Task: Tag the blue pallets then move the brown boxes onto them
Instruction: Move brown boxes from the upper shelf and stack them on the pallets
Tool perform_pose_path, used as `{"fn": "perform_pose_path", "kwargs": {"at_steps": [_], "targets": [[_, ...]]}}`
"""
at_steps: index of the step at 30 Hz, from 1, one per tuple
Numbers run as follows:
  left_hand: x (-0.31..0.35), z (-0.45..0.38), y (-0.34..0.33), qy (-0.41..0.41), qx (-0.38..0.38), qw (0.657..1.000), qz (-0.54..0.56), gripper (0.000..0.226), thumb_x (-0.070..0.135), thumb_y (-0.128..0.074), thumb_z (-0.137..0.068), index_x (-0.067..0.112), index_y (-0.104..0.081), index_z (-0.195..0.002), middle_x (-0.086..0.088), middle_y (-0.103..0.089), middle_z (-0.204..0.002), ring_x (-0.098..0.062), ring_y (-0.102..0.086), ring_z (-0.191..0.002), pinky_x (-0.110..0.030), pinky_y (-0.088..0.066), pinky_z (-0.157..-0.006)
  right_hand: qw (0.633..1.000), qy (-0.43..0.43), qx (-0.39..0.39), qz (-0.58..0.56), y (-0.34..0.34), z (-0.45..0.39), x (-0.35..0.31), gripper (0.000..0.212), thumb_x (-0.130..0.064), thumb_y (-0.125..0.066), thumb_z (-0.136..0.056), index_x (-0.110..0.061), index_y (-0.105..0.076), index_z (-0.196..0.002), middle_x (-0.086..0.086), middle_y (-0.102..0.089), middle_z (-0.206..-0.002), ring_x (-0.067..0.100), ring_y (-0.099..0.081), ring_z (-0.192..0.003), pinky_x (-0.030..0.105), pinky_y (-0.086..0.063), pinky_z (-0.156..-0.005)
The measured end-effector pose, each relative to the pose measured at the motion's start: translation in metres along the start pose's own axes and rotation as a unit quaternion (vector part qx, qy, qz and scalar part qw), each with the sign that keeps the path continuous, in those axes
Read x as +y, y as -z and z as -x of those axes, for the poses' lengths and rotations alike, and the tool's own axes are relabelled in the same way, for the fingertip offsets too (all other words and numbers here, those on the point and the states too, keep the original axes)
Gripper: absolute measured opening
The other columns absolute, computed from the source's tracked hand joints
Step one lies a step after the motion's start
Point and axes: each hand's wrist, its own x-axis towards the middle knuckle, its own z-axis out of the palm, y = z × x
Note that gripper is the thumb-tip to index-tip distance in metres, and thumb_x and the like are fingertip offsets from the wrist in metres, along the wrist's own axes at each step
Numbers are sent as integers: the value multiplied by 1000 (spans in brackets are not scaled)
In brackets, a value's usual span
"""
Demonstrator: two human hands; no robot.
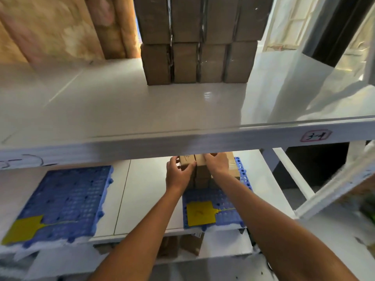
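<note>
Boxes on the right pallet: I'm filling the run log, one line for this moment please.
left hand holds boxes | right hand holds boxes | right pallet tagged | left pallet tagged

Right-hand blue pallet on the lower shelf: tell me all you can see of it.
The right blue pallet looks like moulded plastic with an open grid top and knobbed edges. It lies flat on the lower white shelf, its far part hidden under the shelf above. A yellow tag with a thin tail rests on its near part. Brown boxes stand on it, with the left hand and right hand on them.
</note>
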Motion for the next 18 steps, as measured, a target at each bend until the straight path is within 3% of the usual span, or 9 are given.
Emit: {"fn": "perform_pose_path", "kwargs": {"at_steps": [4, 7, 10, 16, 18], "targets": [[8, 7, 8, 7, -23, 1000, -6, 81, 70, -65, -75, 28, -45, -142, -3, -52, -143, -24, -56, -124, -44, -56, -98, 1000, 2, -8, -8, 2, 10, -3, 37, -41, -54, -101, -9, -68, -113, 4, -66, -94, 17, -59, -79, 32, -43, -69], [15, 11, 23, -22, -35, 998, -57, 64, 55, -50, -98, 23, -40, -152, -7, -43, -156, -28, -47, -138, -43, -43, -109, 998, 34, 4, 51, 10, 29, -16, 47, -41, -37, -108, -8, -65, -128, 12, -69, -118, 32, -63, -106, 37, -43, -87], [28, 16, 45, -65, -59, 985, -151, 67, 61, -39, -101, 25, -32, -157, -4, -36, -163, -28, -40, -146, -46, -39, -112, 987, 80, 30, 133, 17, 57, -32, 48, -37, -33, -110, -10, -56, -142, 16, -63, -139, 35, -58, -126, 40, -43, -98], [59, 32, 98, -186, -103, 955, -205, 59, 61, -38, -101, 22, -49, -143, -5, -50, -150, -29, -51, -133, -41, -43, -100, 961, 137, 64, 230, 18, 123, -59, 55, -44, -29, -110, -14, -45, -154, 8, -47, -158, 29, -47, -143, 41, -37, -114], [61, 45, 121, -207, -109, 952, -197, 57, 60, -36, -102, 23, -51, -142, -5, -54, -147, -28, -53, -132, -39, -44, -100, 956, 153, 70, 239, 13, 156, -71, 52, -42, -31, -111, -14, -47, -152, 8, -49, -156, 29, -48, -141, 39, -38, -112]]}}
